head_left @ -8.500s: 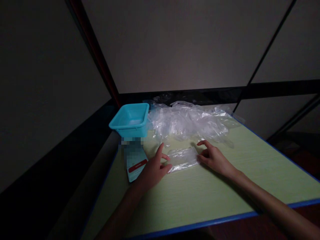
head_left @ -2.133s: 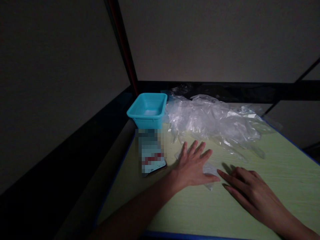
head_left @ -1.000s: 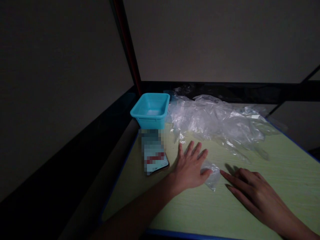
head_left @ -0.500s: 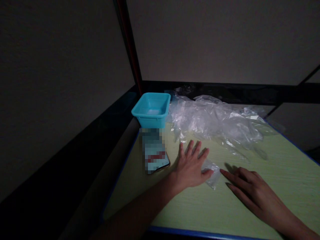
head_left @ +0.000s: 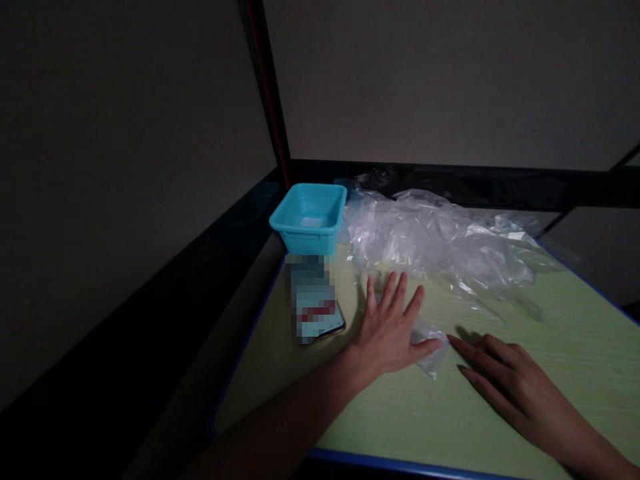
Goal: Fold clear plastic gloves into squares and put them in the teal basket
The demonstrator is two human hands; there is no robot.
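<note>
A small piece of clear plastic, seemingly a bag (head_left: 430, 363), lies on the pale green table (head_left: 390, 420). My left hand (head_left: 390, 330) is over its left part with fingers spread and palm down, and hides much of it. The thumb reaches across the plastic. Just to the right is my right hand (head_left: 510, 380), its index fingertip at the plastic's right edge and its thumb apart from the index finger. Nothing shows in the grasp of either hand.
A phone (head_left: 334, 328), its screen blurred out, lies left of my left hand. Behind it stands a light blue plastic basket (head_left: 310, 241). A large heap of crumpled clear plastic bags (head_left: 435, 233) spreads along the back, near the wall (head_left: 450, 80).
My left thumb has stretched farther right over the plastic, and the fingers have lifted or shifted slightly. The whole view has moved a little. My right hand stays beside the plastic.
</note>
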